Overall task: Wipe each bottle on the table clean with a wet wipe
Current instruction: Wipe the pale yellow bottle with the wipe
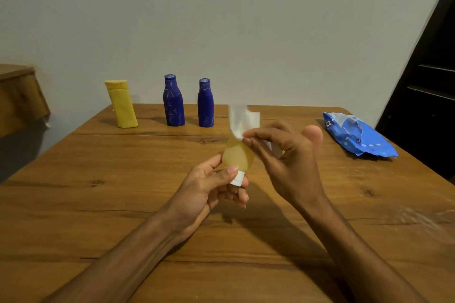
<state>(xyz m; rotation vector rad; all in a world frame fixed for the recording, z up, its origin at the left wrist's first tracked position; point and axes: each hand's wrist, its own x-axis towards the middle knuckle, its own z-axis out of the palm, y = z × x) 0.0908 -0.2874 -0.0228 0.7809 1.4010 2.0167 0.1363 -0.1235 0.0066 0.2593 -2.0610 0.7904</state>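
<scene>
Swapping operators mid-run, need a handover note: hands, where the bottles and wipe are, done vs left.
Left hand: grips the small pale-yellow bottle at its white cap end, above the table.
Right hand: pinches the wet wipe against the bottle's other end.
Standing at the far edge: yellow bottle, wider blue bottle, slimmer blue bottle. The blue wipe pack lies to the right.
Done: wipe out, held bottle being wiped.
Left: finish it, set it down, do the rest. Both blue bottles show pale marks; cannot tell if any standing bottle is already wiped.
</scene>
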